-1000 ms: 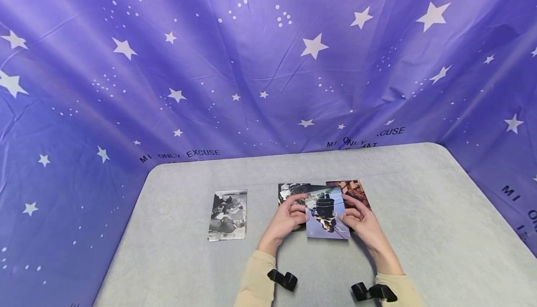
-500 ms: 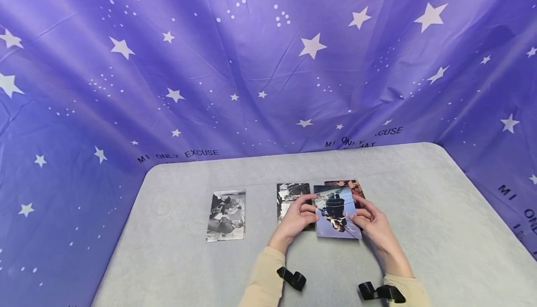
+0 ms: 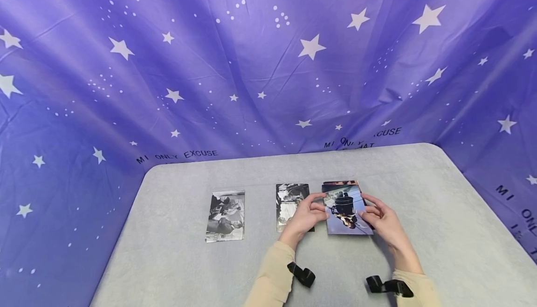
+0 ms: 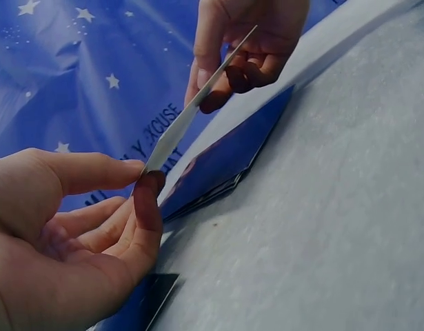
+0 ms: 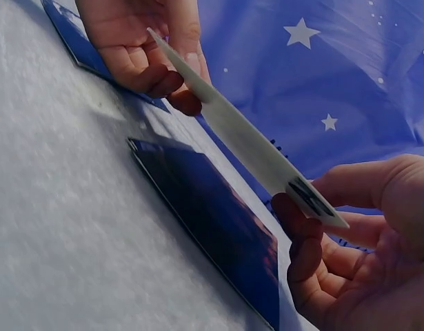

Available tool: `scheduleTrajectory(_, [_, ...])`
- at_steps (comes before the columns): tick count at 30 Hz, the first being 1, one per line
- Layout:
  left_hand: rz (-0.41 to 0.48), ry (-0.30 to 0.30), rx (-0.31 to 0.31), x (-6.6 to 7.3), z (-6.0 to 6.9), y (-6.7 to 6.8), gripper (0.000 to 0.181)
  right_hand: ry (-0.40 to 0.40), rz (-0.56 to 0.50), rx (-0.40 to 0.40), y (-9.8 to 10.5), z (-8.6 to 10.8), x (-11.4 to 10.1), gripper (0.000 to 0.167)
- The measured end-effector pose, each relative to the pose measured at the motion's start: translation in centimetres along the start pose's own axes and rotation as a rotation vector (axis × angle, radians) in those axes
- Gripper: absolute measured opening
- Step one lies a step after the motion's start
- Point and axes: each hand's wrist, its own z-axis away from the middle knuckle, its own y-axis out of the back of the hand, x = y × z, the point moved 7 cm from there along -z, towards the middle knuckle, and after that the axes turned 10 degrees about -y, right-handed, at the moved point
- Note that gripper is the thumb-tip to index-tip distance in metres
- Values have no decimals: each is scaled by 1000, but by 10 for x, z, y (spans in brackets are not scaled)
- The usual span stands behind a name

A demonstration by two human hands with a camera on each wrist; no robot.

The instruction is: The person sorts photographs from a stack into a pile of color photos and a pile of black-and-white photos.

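Note:
A colour photo card (image 3: 346,207) with a pale blue ground and a dark figure hangs over the right part of the table. My left hand (image 3: 304,216) pinches its left edge; my right hand (image 3: 385,223) pinches the right edge. Seen edge-on in the left wrist view, the photo card (image 4: 174,141) is tilted and apart from the stack of photo cards (image 4: 229,162) beneath. Only an orange-brown strip of that stack (image 3: 340,183) shows in the head view. Left of it lies a black-and-white photo stack (image 3: 289,202), partly behind my left hand.
Another black-and-white photo stack (image 3: 225,216) lies farther left on the grey table (image 3: 176,251). A purple curtain (image 3: 251,64) with white stars hangs behind and at both sides. Each wrist wears a black strap (image 3: 301,274).
Both hands have carried the photo card to the right, from between the two stacks to over the orange-brown one. More of the middle black-and-white stack shows now.

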Motion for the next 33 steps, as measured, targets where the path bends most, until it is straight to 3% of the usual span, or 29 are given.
scheduleTrajectory(17, [-134,11,32,-3,-8,-10,54,-26,238,63,10,-9,-1,46])
scheduleTrajectory(27, [-180,33,53,0,-14,-13,51,-17,284,68,12,-17,1,46])
scheduleTrajectory(33, [-268,19,55,3,-13,-12,49,3,302,79,12,-20,3,46])
